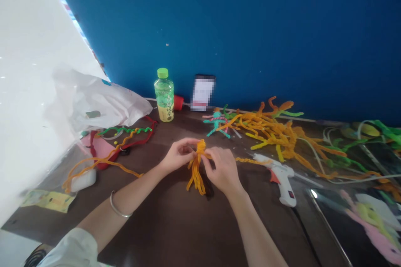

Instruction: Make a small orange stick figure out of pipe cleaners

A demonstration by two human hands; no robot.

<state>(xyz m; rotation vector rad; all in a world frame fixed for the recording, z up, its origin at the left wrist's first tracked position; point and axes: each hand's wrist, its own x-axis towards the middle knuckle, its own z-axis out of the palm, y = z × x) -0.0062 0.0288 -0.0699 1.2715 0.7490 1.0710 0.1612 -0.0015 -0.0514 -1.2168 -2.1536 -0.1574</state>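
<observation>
Pipe-cleaner bundle [196, 171], one, orange, pinched in both grips: left hand [178, 155] and right hand [221, 169]; one white glue gun [281, 176] lies nearby.

The head-worn camera looks forward and down from close above the person's bare left hand [178, 154] and right hand [222, 169], with the fuzzy orange pipe-cleaner bundle [196, 167] between them. It faces a deep blue wall [238, 29], with the dark brown wooden worktop [163, 225] running toward that wall, seen slightly tilted.
</observation>
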